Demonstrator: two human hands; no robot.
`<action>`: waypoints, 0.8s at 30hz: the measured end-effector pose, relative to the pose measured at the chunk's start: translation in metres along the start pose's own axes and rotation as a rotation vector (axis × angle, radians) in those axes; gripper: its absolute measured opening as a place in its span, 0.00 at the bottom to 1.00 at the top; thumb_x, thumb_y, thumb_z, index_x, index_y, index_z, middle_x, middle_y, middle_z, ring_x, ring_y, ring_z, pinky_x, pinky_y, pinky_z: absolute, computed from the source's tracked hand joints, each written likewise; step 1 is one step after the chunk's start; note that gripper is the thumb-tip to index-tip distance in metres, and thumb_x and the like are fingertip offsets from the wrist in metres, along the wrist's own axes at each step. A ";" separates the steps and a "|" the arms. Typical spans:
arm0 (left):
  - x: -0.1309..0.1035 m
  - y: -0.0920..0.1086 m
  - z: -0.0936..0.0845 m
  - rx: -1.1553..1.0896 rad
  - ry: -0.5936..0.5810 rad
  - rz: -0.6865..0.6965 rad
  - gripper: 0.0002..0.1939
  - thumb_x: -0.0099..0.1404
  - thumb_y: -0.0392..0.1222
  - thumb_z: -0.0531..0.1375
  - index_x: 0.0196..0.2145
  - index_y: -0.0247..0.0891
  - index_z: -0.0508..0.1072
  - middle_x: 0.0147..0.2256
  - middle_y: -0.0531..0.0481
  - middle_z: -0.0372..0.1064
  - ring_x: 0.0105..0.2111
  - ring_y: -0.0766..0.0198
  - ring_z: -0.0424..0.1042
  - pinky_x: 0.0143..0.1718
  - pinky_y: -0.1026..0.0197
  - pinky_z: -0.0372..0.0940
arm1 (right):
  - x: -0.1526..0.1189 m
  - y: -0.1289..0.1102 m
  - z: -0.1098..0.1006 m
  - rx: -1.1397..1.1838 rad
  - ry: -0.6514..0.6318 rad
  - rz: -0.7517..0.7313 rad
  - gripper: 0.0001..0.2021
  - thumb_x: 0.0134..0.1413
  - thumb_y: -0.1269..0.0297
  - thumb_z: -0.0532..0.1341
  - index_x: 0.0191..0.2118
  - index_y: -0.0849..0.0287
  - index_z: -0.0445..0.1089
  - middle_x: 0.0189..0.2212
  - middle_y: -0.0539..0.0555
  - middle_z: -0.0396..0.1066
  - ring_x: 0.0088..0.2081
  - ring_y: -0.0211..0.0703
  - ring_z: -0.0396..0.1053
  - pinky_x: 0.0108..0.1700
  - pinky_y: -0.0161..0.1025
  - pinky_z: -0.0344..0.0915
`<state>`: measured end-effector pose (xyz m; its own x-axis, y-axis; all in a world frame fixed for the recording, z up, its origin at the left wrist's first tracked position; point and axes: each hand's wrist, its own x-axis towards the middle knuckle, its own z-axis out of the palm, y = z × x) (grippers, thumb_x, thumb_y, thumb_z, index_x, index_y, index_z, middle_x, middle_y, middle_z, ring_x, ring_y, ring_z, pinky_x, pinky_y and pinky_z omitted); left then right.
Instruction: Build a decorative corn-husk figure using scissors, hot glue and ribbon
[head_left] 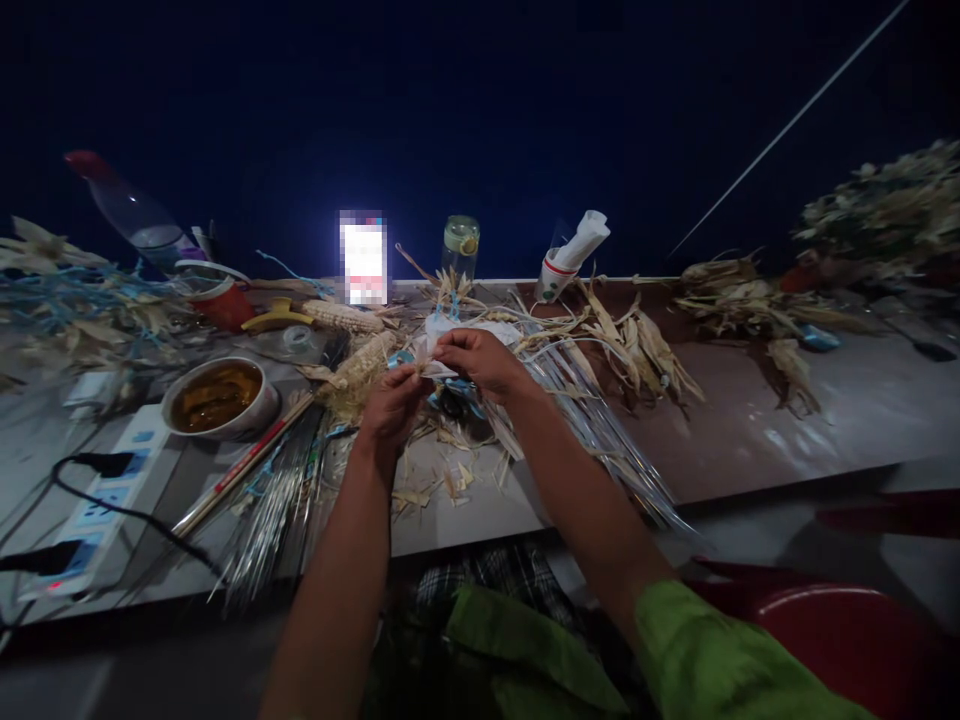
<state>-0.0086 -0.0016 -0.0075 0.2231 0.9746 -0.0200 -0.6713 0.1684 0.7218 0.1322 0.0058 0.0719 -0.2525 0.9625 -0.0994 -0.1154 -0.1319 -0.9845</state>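
A pixelated screen (364,262) glares against deep darkness, while dim edges blur.

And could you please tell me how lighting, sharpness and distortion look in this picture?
In the head view: dark background, bright pixelated screen glowing; also there, glare on the tabletop at right, the bottle at far left stretched, the pale piece between left hand and right hand blurry.

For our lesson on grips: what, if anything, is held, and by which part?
The left hand and right hand pinch a thin pale piece between fingertips; which part each grips is unclear.
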 end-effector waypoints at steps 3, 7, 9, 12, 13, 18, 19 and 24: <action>-0.001 0.001 0.001 -0.003 -0.016 0.004 0.14 0.41 0.39 0.70 0.29 0.33 0.76 0.24 0.50 0.70 0.24 0.70 0.66 0.31 0.64 0.60 | 0.003 0.004 0.002 0.032 0.035 -0.051 0.11 0.33 0.61 0.66 0.23 0.62 0.65 0.15 0.42 0.58 0.18 0.26 0.52 0.22 0.29 0.48; -0.001 0.002 0.002 -0.034 -0.020 0.015 0.15 0.41 0.37 0.70 0.31 0.34 0.76 0.24 0.52 0.70 0.24 0.71 0.65 0.32 0.64 0.60 | 0.005 0.008 0.003 0.073 0.050 -0.046 0.11 0.31 0.61 0.66 0.23 0.61 0.66 0.16 0.42 0.59 0.19 0.27 0.55 0.24 0.29 0.51; -0.001 0.002 0.003 -0.036 -0.007 0.017 0.17 0.40 0.37 0.70 0.31 0.35 0.75 0.25 0.52 0.70 0.24 0.71 0.65 0.32 0.64 0.60 | 0.004 0.009 0.004 0.091 0.049 -0.026 0.12 0.31 0.61 0.66 0.24 0.61 0.66 0.16 0.42 0.60 0.20 0.28 0.56 0.25 0.30 0.52; -0.001 0.002 0.003 -0.030 0.002 0.019 0.17 0.41 0.37 0.70 0.31 0.35 0.74 0.25 0.52 0.69 0.24 0.71 0.66 0.32 0.64 0.60 | 0.004 0.010 0.004 0.099 0.044 -0.017 0.12 0.32 0.61 0.66 0.24 0.61 0.66 0.17 0.43 0.61 0.20 0.27 0.57 0.25 0.29 0.54; -0.001 0.002 0.003 -0.031 0.000 0.016 0.16 0.41 0.37 0.70 0.31 0.35 0.74 0.25 0.52 0.69 0.24 0.71 0.66 0.32 0.64 0.60 | 0.004 0.011 0.004 0.100 0.043 -0.016 0.12 0.32 0.60 0.66 0.24 0.61 0.66 0.18 0.43 0.62 0.20 0.27 0.57 0.25 0.29 0.54; -0.001 0.002 0.002 -0.049 -0.009 0.008 0.15 0.41 0.37 0.70 0.29 0.35 0.72 0.26 0.53 0.70 0.25 0.70 0.66 0.33 0.63 0.61 | 0.005 0.012 0.005 0.133 0.029 -0.006 0.14 0.29 0.60 0.68 0.24 0.61 0.67 0.19 0.44 0.63 0.21 0.28 0.58 0.25 0.29 0.55; -0.001 0.002 0.001 -0.049 -0.015 0.004 0.15 0.41 0.37 0.70 0.29 0.35 0.72 0.26 0.53 0.70 0.25 0.70 0.66 0.33 0.63 0.61 | 0.004 0.012 0.005 0.140 0.028 -0.003 0.14 0.29 0.60 0.68 0.24 0.61 0.67 0.19 0.44 0.63 0.21 0.28 0.58 0.26 0.29 0.55; -0.002 0.003 0.000 -0.077 -0.045 -0.006 0.13 0.43 0.36 0.69 0.29 0.35 0.72 0.26 0.53 0.69 0.25 0.71 0.66 0.32 0.64 0.61 | 0.004 0.011 0.006 0.147 0.015 0.009 0.13 0.28 0.60 0.68 0.23 0.61 0.66 0.16 0.42 0.60 0.20 0.27 0.55 0.25 0.29 0.53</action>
<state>-0.0114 -0.0028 -0.0053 0.2579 0.9661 0.0086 -0.7220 0.1868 0.6662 0.1238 0.0066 0.0620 -0.2400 0.9644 -0.1115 -0.2528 -0.1729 -0.9519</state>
